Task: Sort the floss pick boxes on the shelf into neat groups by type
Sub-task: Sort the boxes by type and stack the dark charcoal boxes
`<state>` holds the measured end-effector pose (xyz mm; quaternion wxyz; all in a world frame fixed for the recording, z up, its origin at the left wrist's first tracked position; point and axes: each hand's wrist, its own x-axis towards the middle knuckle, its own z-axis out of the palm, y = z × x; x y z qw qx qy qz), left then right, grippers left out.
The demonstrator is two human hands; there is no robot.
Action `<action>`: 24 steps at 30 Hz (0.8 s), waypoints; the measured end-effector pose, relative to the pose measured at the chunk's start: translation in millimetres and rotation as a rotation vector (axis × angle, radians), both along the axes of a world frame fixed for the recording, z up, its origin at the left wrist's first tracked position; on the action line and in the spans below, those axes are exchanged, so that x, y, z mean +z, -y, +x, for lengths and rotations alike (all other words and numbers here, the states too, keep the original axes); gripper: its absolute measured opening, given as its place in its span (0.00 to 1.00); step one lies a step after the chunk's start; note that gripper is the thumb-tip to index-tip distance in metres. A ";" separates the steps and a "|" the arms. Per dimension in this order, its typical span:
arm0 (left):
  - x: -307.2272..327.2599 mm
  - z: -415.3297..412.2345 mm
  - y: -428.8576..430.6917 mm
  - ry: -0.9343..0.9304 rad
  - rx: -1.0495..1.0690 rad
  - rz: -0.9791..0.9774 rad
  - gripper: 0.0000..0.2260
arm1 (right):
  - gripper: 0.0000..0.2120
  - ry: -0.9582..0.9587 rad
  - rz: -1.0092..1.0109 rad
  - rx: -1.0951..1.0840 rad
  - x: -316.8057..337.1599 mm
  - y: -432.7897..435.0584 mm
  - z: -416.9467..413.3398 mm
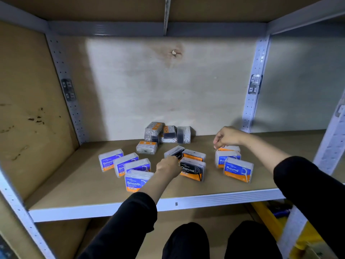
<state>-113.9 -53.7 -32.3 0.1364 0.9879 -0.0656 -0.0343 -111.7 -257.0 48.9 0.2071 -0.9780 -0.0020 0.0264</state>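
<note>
While curled round near end of tilted Charcoal box (176,150), mid-shelf: left hand (168,164), clamped on it. Right hand (226,137) w/ fingers bent, over far Round box (230,148); can't tell if touching or holding. Just right of left hand: 2 more Charcoal boxes (193,165), touching. Far left: 4 Smooth boxes (137,181), loosely staggered. Right: 2 nearer Round boxes (238,170). Prob. about two-thirds done. Left to do: far pile (168,134) of 3 by back wall, lone box (146,147) face-down, then squaring rows. Boxes: clear hard plastic, rectangular, rounded corners, glossy labels. Shelf (74,184): matte brown board, white metal lip.
</note>
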 end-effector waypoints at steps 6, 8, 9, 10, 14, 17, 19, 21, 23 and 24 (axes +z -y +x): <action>31.1 6.8 -3.9 0.061 -0.034 -0.018 0.16 | 0.11 0.025 0.029 0.044 6.1 -17.9 6.0; 36.3 9.6 -5.9 0.079 -0.038 -0.008 0.15 | 0.11 0.023 0.038 0.049 6.1 -22.2 9.5; 37.6 11.3 -6.7 0.089 -0.040 0.000 0.14 | 0.11 0.022 0.041 0.051 5.6 -23.9 11.8; 38.5 12.6 -7.5 0.099 -0.042 0.008 0.14 | 0.11 0.019 0.044 0.051 4.5 -25.6 14.5; 37.8 22.1 -11.1 0.107 -0.050 0.035 0.13 | 0.12 -0.002 0.056 0.056 -1.7 -31.7 27.1; 37.6 33.5 -14.0 0.088 -0.043 0.062 0.13 | 0.12 -0.012 0.052 0.063 -5.7 -34.4 40.1; 38.4 43.5 -15.9 0.079 -0.029 0.069 0.13 | 0.12 -0.015 0.063 0.062 -7.7 -34.8 51.3; 39.7 55.0 -18.1 0.076 -0.009 0.071 0.15 | 0.11 -0.019 0.076 0.058 -9.3 -35.7 62.9; 42.0 68.1 -20.4 0.083 0.011 0.084 0.16 | 0.11 -0.018 0.077 0.063 -11.3 -36.4 77.1; 43.4 74.4 -21.6 0.095 0.014 0.090 0.17 | 0.12 -0.013 0.069 0.069 -12.3 -36.8 83.8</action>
